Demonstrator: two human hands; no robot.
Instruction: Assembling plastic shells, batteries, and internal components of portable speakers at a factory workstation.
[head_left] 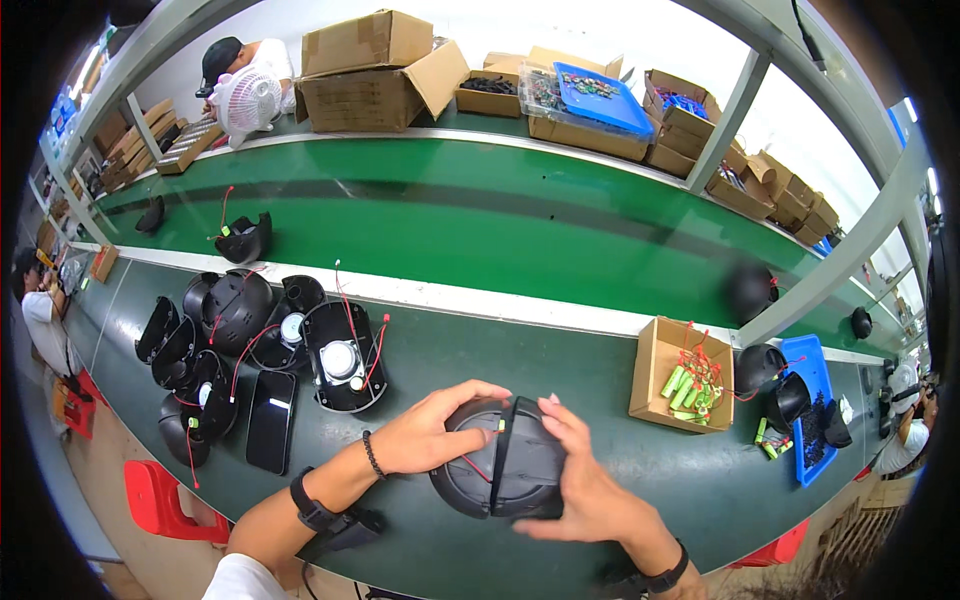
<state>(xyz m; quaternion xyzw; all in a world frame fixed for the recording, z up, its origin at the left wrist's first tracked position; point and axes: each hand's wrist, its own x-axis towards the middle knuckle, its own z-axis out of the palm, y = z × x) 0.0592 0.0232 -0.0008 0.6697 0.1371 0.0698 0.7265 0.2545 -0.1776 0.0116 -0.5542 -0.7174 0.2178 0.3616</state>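
Observation:
Over the near middle of the dark green table, my hands hold a round black plastic housing made of two shell halves set edge to edge. My left hand (425, 437) curls around the left shell half (458, 490), its thumb beside a small yellow-green connector at the seam. A red wire (478, 468) runs across that half. My right hand (590, 485) grips the right shell half (530, 468) from the side, fingers at its top edge and thumb low. A narrow dark gap shows between the halves. What lies inside them is hidden.
Black shell parts with speakers (342, 358) and red wires crowd the left, beside a black phone (270, 422). To the right stand a cardboard box (655, 385) of green battery cells and a blue tray (815, 385). A green conveyor belt (440, 210) carries more shells beyond the table.

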